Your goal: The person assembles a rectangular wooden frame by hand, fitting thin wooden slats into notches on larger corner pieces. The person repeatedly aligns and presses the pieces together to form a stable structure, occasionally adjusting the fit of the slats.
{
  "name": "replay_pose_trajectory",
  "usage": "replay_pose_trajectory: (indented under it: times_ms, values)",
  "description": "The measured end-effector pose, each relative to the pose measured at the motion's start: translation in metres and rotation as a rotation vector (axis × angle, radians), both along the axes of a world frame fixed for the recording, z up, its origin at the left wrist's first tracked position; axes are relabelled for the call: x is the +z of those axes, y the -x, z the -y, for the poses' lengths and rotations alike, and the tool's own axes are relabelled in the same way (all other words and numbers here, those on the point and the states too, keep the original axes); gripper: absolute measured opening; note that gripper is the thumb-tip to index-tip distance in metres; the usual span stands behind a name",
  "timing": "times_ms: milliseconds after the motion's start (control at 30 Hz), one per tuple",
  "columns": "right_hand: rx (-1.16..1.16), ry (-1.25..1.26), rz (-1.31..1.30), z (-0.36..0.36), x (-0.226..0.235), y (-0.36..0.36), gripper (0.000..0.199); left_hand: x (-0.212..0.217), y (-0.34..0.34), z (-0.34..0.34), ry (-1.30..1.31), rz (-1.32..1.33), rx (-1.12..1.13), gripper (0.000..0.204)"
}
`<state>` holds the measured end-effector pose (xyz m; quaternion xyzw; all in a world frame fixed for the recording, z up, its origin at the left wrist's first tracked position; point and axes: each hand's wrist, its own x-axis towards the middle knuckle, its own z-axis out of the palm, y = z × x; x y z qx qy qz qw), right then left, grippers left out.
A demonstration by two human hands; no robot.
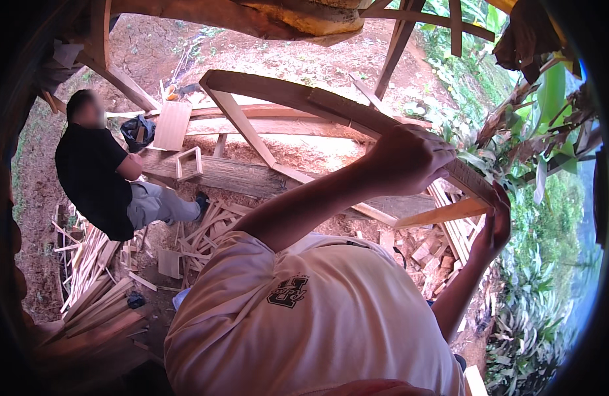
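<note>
A large rectangular wooden frame [304, 99] is held up in front of my chest, tilted, with one long side uppermost. My left hand [413, 157] is closed over that upper long side, right of its middle. Part of the grip is hidden behind the fingers and wrist. At the frame's right end, my right hand [497, 223] wraps round the corner where the short end piece meets the long side. The frame's lower long side passes behind my left forearm.
A person in a black shirt [96, 158] stands at the left by a thick timber bench [242, 177]. On it are a small wooden frame [189, 164] and a flat board [172, 125]. Piled wood strips [93, 264] lie below. Wooden posts [395, 53] and plants [542, 264] border the area.
</note>
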<state>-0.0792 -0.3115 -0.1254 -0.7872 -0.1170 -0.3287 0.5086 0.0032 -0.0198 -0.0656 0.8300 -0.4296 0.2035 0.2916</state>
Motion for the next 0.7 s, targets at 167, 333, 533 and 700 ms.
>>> replay_pose_trajectory:
  times_ms: [167,333,533,700]
  values:
    - [-0.01,-0.301,-0.096,0.002,-0.003,-0.005,0.023,-0.009,-0.009,0.008,-0.014,0.125,-0.013,0.034]
    - [0.024,-0.397,-0.067,-0.001,0.0,-0.011,0.021,-0.009,-0.012,0.013,-0.072,0.042,-0.011,0.036]
    - [0.043,-0.377,-0.107,0.002,0.0,-0.013,0.024,-0.015,-0.019,-0.005,-0.037,0.277,-0.013,0.046]
    - [0.071,-0.447,-0.121,0.005,-0.001,-0.011,0.024,0.027,-0.022,-0.096,0.0,0.072,0.064,0.064]
